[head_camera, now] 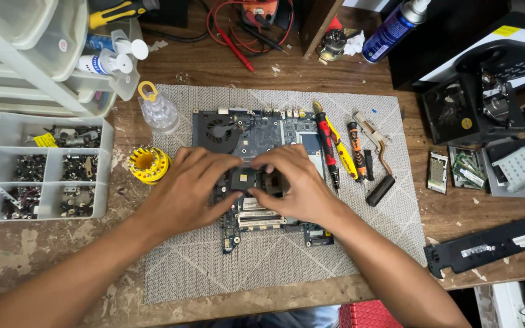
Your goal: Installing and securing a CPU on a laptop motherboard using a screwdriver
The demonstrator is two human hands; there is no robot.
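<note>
Head view shows, at my left, a clear compartment tray [101, 176] holding small metal parts sorted by cell, beneath plastic drawers [25, 54]. A yellow bit holder [148, 164] and a small clear bottle [158, 111] sit beside the laptop motherboard [262, 136], which lies on a grey mat [202, 267]; screwdrivers [335, 152] and a copper heatpipe [379, 155] lie to its right. My left hand [192, 188] and right hand [296, 185] arch over the board's middle, fingertips pinching the square processor chip [244, 180] in its socket.
</note>
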